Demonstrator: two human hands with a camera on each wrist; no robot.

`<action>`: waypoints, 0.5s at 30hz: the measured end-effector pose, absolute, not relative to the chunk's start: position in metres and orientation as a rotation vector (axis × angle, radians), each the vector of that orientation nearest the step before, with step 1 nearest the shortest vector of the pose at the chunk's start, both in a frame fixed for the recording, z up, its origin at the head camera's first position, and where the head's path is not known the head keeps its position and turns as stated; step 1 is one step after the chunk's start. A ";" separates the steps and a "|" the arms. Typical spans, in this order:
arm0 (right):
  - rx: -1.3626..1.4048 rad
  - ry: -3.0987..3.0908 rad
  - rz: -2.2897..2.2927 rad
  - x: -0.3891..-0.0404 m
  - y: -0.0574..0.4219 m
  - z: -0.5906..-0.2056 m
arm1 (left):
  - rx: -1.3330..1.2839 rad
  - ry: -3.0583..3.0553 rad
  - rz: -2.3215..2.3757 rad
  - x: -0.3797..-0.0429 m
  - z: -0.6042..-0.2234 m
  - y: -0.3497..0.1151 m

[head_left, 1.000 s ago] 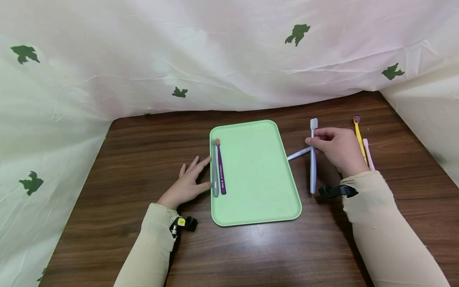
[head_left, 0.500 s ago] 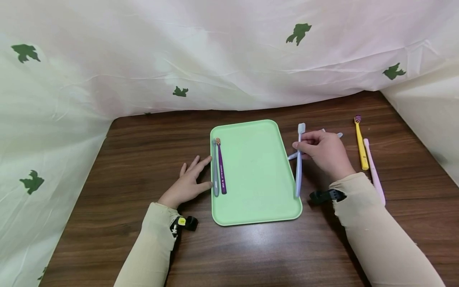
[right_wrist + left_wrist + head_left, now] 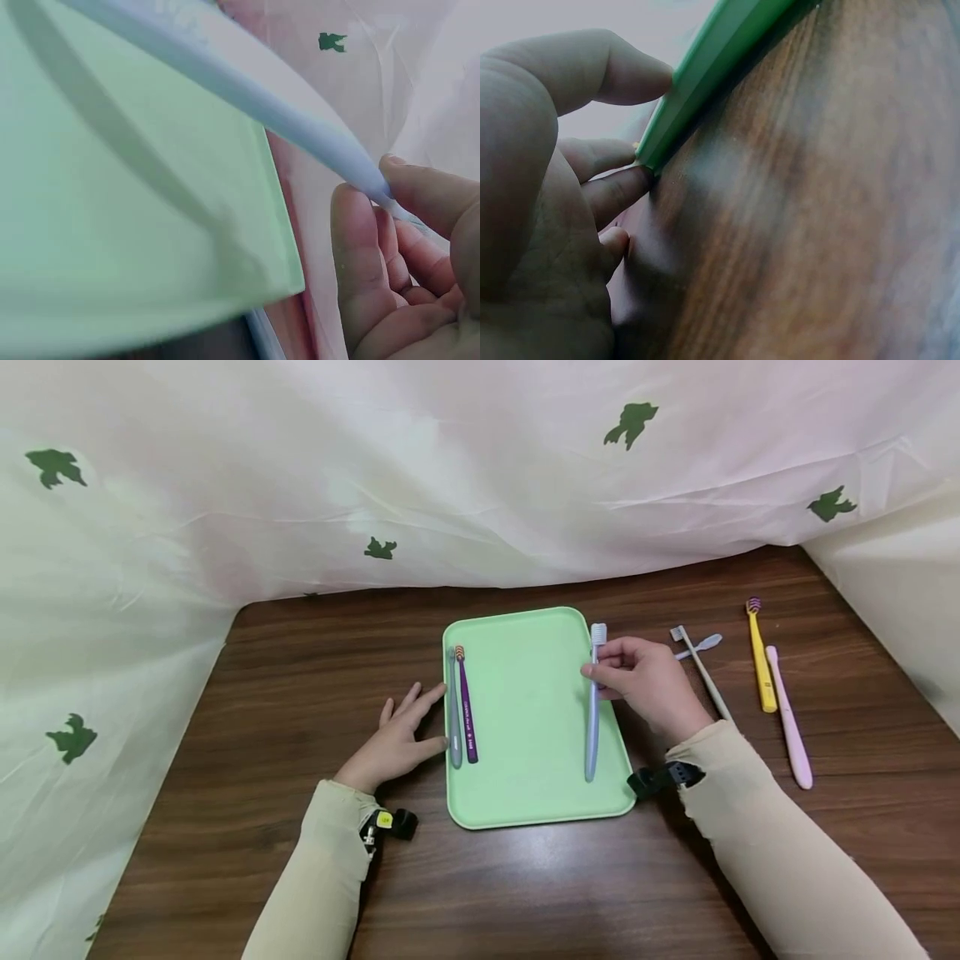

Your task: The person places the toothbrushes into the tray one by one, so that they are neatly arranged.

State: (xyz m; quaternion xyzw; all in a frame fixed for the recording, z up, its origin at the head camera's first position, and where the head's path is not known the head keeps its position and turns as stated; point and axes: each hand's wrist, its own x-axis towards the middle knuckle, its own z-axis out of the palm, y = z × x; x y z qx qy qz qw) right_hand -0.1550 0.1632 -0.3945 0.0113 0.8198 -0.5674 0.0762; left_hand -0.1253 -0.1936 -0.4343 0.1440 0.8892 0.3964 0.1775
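Observation:
In the head view a light green tray [image 3: 532,718] lies on the wooden table. My left hand [image 3: 390,752] rests beside its left edge, fingers relaxed; in the left wrist view the thumb and fingertips touch the tray's side wall [image 3: 705,82]. Along that edge, a grey toothbrush [image 3: 454,727] and a purple toothbrush [image 3: 468,727] lie side by side inside the tray. Thumb and fingers of my right hand [image 3: 648,681] pinch a light blue toothbrush [image 3: 592,735], bristle head away from me. It hangs over the tray's right side, casting a shadow [image 3: 135,150] there.
Right of the tray, a pale grey toothbrush [image 3: 705,672] crosses another light blue toothbrush [image 3: 707,643], partly hidden by my right hand. Farther right lie a yellow toothbrush [image 3: 762,668] and a pink toothbrush [image 3: 791,727]. A white curtain [image 3: 480,468] hangs behind the table.
My right hand has carried the light blue toothbrush leftward, from beside the tray to over its right side. The crossed toothbrushes have come into view behind it. My left hand stays put.

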 end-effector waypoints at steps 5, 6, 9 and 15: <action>0.025 2.384 -1.746 -0.163 0.152 -0.393 | 0.408 2.519 1.113 -0.126 -0.434 -0.193; 0.014 2.379 -1.743 -0.165 0.149 -0.392 | 0.404 2.520 1.112 -0.126 -0.434 -0.193; -0.012 2.357 -1.737 -0.172 0.140 -0.391 | 0.399 2.519 1.111 -0.125 -0.434 -0.194; -0.045 2.362 -1.702 -0.185 0.125 -0.389 | 0.392 2.515 1.115 -0.124 -0.432 -0.193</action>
